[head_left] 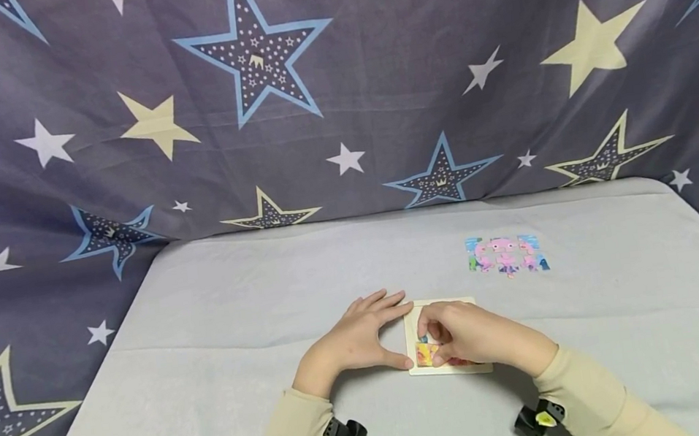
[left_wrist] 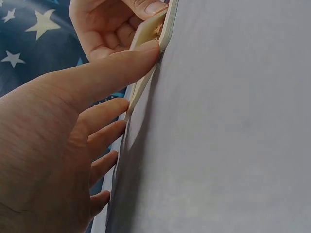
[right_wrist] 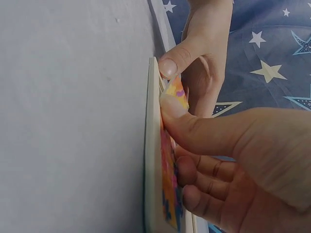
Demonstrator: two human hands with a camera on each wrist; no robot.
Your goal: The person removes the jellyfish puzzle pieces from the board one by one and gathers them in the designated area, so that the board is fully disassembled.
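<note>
Right hand (head_left: 467, 331) pinches puzzle piece (head_left: 424, 355) at 8 o'clock of tray (head_left: 409, 331); left hand (head_left: 352, 339), fingers spread, touches tray. Piece probably light, stiff: grip by edges.

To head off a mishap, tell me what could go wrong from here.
The right hand has the yellow piece looking tilted, so it might not seat flat. The left hand touches only one side of the tray, so pressing could shift it. The pink puzzle lies outside the tray on the cloth; a bump might pull it apart.
</note>
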